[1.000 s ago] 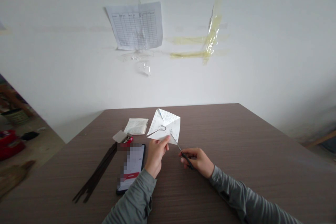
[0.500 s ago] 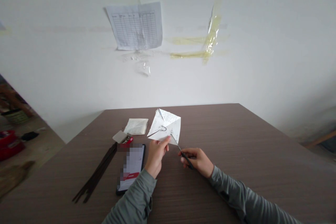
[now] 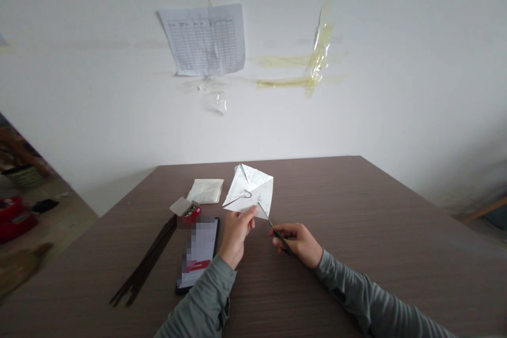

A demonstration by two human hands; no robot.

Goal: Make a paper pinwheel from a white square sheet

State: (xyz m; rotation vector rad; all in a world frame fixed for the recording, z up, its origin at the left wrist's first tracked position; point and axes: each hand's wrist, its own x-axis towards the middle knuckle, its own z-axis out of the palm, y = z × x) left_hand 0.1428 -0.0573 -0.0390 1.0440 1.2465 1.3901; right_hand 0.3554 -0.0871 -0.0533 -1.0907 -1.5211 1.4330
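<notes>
Raised above the table is a roughly square sheet of paper, with writing, crease lines and slits running in from its edges. My left hand pinches its lower edge, thumb on top. A small dark curved mark shows near the paper's middle. In my right hand is a pair of scissors with dark handles. Its thin blades reach the paper's lower right part, beside my left thumb. Whether the blades are parted cannot be made out.
Left of my hands, a phone lies on the brown table. Beyond it are an open small red box and a folded pale paper. Several dark thin strips lie farther left. A printed sheet is taped to the wall.
</notes>
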